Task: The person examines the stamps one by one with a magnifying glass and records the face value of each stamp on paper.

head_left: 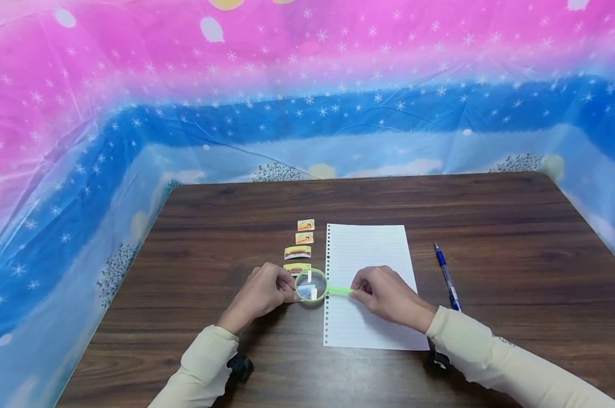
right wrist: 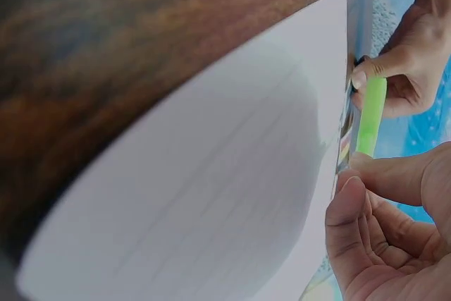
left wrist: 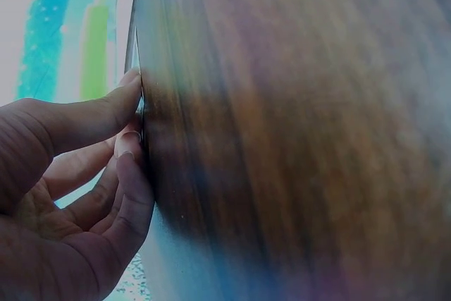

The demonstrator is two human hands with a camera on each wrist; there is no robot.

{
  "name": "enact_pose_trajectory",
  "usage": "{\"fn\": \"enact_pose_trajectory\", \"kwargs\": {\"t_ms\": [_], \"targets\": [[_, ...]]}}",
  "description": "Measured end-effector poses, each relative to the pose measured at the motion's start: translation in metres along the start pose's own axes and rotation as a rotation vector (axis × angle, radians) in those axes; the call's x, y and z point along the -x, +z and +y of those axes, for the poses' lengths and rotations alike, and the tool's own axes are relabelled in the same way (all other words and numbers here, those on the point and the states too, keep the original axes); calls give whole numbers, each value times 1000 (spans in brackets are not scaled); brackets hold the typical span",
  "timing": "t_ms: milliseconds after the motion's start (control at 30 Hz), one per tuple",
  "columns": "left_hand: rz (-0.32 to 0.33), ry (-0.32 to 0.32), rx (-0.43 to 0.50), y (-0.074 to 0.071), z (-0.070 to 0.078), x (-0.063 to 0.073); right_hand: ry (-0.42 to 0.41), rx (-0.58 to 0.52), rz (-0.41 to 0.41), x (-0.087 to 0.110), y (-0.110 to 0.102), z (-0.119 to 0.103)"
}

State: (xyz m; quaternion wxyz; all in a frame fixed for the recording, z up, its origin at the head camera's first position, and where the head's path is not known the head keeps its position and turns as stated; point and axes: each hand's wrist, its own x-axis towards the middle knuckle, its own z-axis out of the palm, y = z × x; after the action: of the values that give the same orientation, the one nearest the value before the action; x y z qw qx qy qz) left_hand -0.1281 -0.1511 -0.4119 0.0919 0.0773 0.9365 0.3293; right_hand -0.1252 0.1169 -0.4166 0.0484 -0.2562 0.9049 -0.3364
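A green-rimmed magnifying glass (head_left: 311,285) spans the left edge of a lined paper sheet (head_left: 368,328), its lens over a small bluish card (head_left: 306,292). My right hand (head_left: 389,294) pinches the end of its green handle between thumb and fingers, above the sheet. On the lens's other side my left hand (head_left: 261,294) has thumb and fingertips at the card's left edge, low against the tabletop, pinching it. The left wrist view shows that thumb (left wrist: 106,107) and the bent fingers right at the table surface. Glare covers part of the lens.
Above the lens, small picture cards lie in a column: two yellow ones (head_left: 297,252) and two orange ones (head_left: 305,225). A blue pen (head_left: 445,272) lies right of the sheet, near the right sleeve. Patterned cloth (head_left: 307,119) hangs around the brown wooden table (head_left: 185,238).
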Motion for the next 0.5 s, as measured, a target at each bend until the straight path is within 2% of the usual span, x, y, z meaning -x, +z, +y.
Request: {"fn": "enact_pose_trajectory", "kwargs": {"t_ms": [200,500], "targets": [[-13,-11,21,0,1,2,32,8,38,1,-16,5],[-5,12,22,0,0,2,49,44,117,7,-47,24]]}}
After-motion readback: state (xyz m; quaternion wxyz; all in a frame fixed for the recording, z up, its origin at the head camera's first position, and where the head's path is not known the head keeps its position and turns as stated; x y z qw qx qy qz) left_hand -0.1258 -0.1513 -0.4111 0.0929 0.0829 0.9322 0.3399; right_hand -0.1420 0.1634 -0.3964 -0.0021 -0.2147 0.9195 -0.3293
